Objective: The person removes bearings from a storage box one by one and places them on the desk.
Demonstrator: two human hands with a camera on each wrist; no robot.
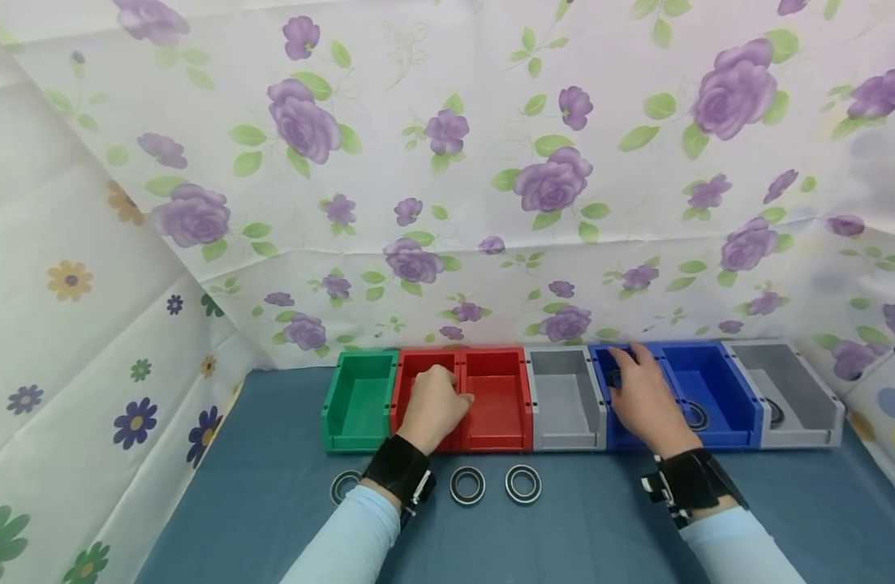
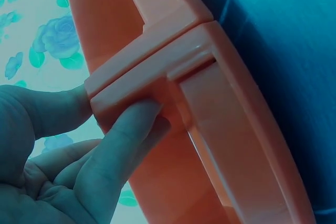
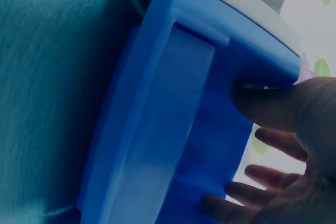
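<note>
Three bearing rings lie loose on the desk nearest us. Beyond, left hand pinches the shared wall of the red bins, steadying it; right hand reaches relaxed into the blue bin, grasping nothing visible.

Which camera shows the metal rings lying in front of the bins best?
The head view: three rings lie flat on the blue cloth before the red bins, one partly hidden by the left hand's wrist strap. The left wrist view catches only a curved edge at its top. The right wrist view shows none.
</note>
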